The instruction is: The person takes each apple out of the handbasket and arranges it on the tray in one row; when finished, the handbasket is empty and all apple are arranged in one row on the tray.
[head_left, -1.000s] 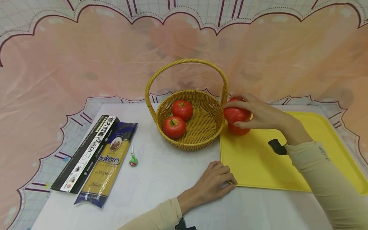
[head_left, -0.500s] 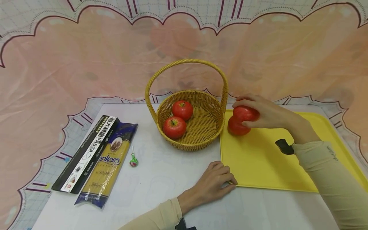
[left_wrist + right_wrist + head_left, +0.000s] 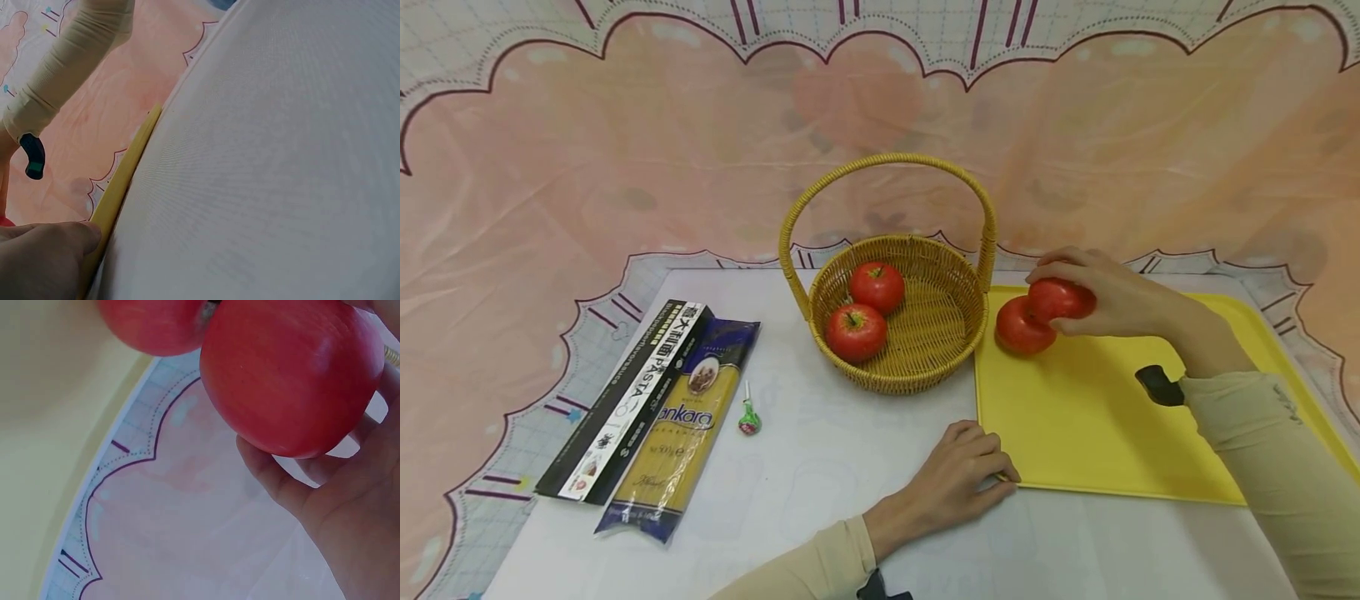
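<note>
In the head view my right hand (image 3: 1101, 296) grips a red apple (image 3: 1062, 298) above the left part of the yellow tray (image 3: 1120, 417). The right wrist view shows the held apple (image 3: 294, 375) close up, with fingers curled around its side. Another red apple (image 3: 1024, 325) sits on the tray just left of it, partly overlapped by the held one. My left hand (image 3: 951, 479) holds the tray's near left corner. In the left wrist view the thumb (image 3: 81, 237) lies against the tray's rim (image 3: 125, 178). Two red apples (image 3: 856, 332) lie in the wicker basket (image 3: 925, 342).
The basket's tall handle (image 3: 887, 158) arches beside the tray's left edge. To the left lie a black pasta box (image 3: 625, 400), a yellow-and-blue spaghetti pack (image 3: 677, 433) and a green lollipop (image 3: 748, 419). A patterned cloth (image 3: 700, 167) hangs behind the white table (image 3: 820, 467).
My right hand has moved right with its apple, from beside the basket's rim to farther over the tray, uncovering more of the apple there. The left hand stays at the tray corner.
</note>
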Motion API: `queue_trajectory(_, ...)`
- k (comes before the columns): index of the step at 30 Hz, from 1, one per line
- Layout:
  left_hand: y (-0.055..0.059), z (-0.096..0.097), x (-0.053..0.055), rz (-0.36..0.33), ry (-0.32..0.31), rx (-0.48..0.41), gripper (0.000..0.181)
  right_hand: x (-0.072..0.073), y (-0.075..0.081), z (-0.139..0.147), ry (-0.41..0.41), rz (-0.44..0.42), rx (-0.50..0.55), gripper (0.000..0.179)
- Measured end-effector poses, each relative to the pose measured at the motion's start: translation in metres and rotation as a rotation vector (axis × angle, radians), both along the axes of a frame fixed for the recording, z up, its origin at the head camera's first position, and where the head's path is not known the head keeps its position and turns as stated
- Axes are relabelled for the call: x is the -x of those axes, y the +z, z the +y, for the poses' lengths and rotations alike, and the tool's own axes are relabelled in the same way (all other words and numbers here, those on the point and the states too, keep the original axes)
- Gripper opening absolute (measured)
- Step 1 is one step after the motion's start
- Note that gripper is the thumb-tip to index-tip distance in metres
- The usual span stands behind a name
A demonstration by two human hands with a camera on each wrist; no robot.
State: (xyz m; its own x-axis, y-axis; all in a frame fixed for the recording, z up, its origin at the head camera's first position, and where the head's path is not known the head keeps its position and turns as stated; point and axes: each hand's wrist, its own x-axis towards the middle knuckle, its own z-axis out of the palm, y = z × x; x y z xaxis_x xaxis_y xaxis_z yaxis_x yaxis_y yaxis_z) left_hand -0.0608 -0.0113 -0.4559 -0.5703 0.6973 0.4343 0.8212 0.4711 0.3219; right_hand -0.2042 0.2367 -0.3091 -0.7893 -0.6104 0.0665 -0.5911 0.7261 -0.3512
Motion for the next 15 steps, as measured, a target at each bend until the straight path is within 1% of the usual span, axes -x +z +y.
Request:
queue_trajectory(6,0.0,0.001,0.0,-0.008,0.001,0.004,0.004,0.0,-0.001,0.007,-0.009,0.012,-0.008,0.05)
queue_trajectory(10,0.0,0.001,0.0,-0.026,0.0,0.006,0.004,0.0,-0.003,0.012,-0.021,0.009,-0.013,0.05)
queue_trajectory(15,0.0,0.001,0.0,-0.031,0.001,0.005,0.004,-0.001,-0.006,0.017,-0.033,0.001,-0.008,0.049)
